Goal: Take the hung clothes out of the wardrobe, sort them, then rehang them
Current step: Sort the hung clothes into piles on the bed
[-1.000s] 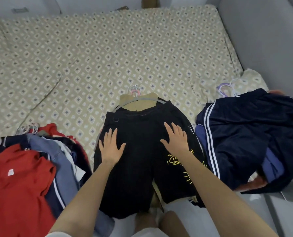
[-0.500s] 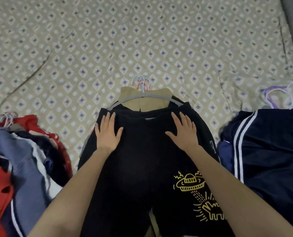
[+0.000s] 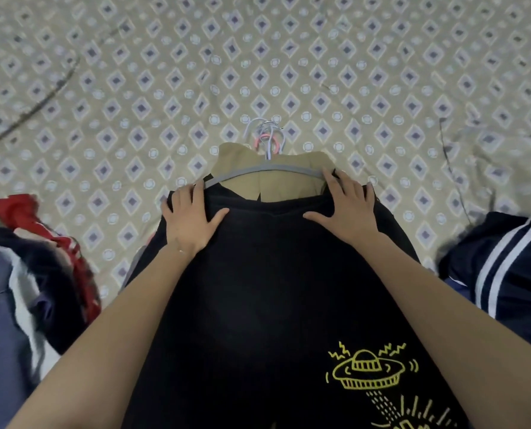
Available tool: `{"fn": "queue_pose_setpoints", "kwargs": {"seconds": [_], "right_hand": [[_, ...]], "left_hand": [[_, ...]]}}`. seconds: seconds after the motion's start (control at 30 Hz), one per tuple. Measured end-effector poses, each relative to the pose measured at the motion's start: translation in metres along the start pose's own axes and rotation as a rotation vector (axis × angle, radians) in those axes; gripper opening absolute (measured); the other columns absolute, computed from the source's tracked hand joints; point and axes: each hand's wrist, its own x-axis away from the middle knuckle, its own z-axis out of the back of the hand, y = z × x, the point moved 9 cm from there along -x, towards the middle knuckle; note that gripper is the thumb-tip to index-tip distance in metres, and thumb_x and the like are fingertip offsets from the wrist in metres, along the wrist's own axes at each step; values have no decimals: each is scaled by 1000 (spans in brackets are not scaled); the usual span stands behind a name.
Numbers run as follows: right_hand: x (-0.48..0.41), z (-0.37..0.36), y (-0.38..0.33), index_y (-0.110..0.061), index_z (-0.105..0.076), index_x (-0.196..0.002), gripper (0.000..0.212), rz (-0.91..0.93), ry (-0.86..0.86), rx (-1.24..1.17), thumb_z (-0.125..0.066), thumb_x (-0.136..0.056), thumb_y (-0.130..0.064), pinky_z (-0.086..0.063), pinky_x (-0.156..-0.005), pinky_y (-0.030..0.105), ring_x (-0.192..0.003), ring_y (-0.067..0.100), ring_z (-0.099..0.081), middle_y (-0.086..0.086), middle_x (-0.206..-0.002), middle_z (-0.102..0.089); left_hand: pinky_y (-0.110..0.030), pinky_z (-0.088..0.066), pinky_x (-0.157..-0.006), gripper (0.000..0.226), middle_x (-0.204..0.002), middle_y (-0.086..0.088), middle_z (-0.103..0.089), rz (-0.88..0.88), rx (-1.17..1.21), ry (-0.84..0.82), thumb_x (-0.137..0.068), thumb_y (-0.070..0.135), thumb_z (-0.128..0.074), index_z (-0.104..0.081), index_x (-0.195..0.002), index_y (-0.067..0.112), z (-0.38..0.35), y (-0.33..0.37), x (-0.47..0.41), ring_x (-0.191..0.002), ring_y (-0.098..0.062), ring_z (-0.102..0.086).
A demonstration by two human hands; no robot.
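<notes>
Black shorts with a yellow UFO print lie flat on the bed in front of me, on a grey hanger. A tan garment peeks out beneath them, with several hanger hooks bunched above it. My left hand lies flat on the left end of the waistband, fingers straight. My right hand lies flat on the right end, fingertips touching the hanger's shoulder.
A heap of red, blue and white clothes lies at the left. Navy garments with white stripes lie at the right. The patterned beige bedsheet stretches beyond the shorts.
Both hands have slid up the shorts from mid-leg to the waistband by the hanger. My head has leaned closer and lower over the bed.
</notes>
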Motion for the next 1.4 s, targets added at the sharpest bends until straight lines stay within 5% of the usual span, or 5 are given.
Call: {"fn": "queue_pose_setpoints", "kwargs": {"seconds": [0.3,0.43,0.53,0.77,1.4], "right_hand": [[27,42,-2,-23,-38,-147,79,44,94,-108,-58,-84,-66,-35,-107,43,-119,29,-45,8,-129,-49],[48,80,-4,-29,-63,-93,33,62,48,-264,-50,-92,-59,-38,-68,26,-87,23,-51,-1,-87,-55],[73,117,-16,-32,-37,-60,42,75,49,-354,-43,-92,-59,-26,-52,22,-63,17,-43,-8,-61,-41],[166,163,-39,-12,-58,-73,62,87,-49,-196,-33,-94,-64,-47,-62,40,-65,18,-53,2,-70,-56],[473,225,-103,-12,-50,-70,59,-8,89,-195,-45,-90,-68,-42,-59,37,-64,21,-54,1,-63,-53]], "left_hand": [[-46,-38,-90,34,-100,-13,-54,20,109,113,-105,33,-41,-60,-100,5,51,-7,31,-95,-34,-50],[-39,-33,-83,30,-93,-4,-51,-40,169,113,-104,32,-46,-61,-93,9,89,2,66,-90,-27,-50],[-36,-36,-76,27,-90,0,-54,-62,216,108,-103,33,-48,-65,-97,12,125,10,99,-86,-23,-52],[-32,-36,-67,22,-82,6,-55,-116,266,47,-101,31,-51,-65,-89,19,198,22,187,-82,-18,-54],[-31,-39,-63,10,-86,8,-61,-263,409,186,-97,32,-60,-64,-94,23,288,-20,462,-78,-13,-55]]}}
